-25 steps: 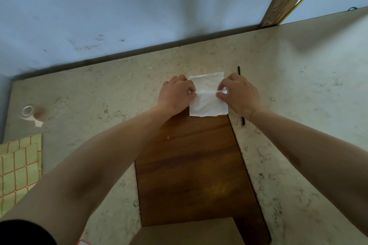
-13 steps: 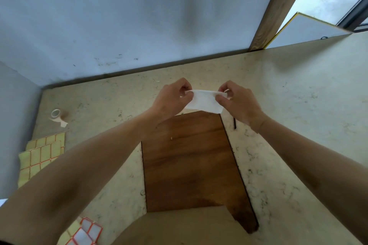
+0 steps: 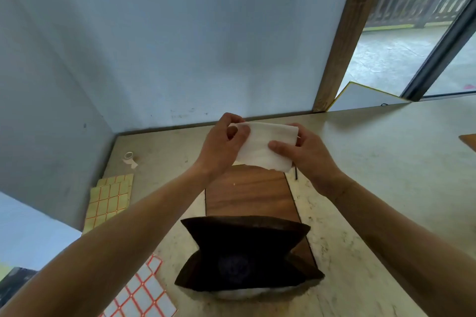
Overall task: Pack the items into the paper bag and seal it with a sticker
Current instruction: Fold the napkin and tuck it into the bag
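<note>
A folded white tissue (image 3: 262,148) is held in the air above the far end of a wooden board (image 3: 248,197). My left hand (image 3: 221,147) pinches its left edge and my right hand (image 3: 306,154) grips its right side, thumb on top. An open paper bag (image 3: 247,252) stands on the near end of the board, its mouth facing up and its inside dark. Sticker sheets lie to the left: a yellowish one (image 3: 109,199) and a white one with red borders (image 3: 143,293).
A small roll of tape (image 3: 128,157) sits by the left wall corner. A thin black stick (image 3: 296,174) lies just right of the board. A wall stands close behind the table (image 3: 386,162), with a wooden post (image 3: 342,33) at right.
Both hands lifted the tissue off the board into the air. The view tilted up and back, bringing the open bag and more of the sticker sheets into sight.
</note>
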Available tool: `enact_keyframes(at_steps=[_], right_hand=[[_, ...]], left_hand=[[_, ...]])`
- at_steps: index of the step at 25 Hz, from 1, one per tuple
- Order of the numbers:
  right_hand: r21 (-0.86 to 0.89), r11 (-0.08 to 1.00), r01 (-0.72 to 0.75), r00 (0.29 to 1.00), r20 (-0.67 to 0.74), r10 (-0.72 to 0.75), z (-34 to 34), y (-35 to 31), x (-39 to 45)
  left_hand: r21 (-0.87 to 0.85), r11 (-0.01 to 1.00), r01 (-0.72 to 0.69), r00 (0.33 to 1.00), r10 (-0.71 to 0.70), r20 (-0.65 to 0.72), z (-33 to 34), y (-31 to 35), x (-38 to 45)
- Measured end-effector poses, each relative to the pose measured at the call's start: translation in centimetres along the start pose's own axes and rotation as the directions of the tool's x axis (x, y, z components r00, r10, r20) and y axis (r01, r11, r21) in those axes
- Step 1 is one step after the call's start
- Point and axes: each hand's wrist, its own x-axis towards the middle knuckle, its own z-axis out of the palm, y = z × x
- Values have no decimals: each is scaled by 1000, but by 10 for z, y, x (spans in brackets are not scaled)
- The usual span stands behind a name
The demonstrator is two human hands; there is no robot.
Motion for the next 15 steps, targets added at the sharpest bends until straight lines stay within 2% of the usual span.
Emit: enact_keyframes(at_steps=[5, 15], right_hand=[[11, 997, 74, 996, -43, -73, 14, -22, -39], [-13, 999, 45, 996, -77, -45, 33, -29, -81]], left_hand=[[-194, 978, 79, 997, -80, 1, -11, 21, -54], [-133, 991, 33, 992, -49, -114, -19, 31, -94]])
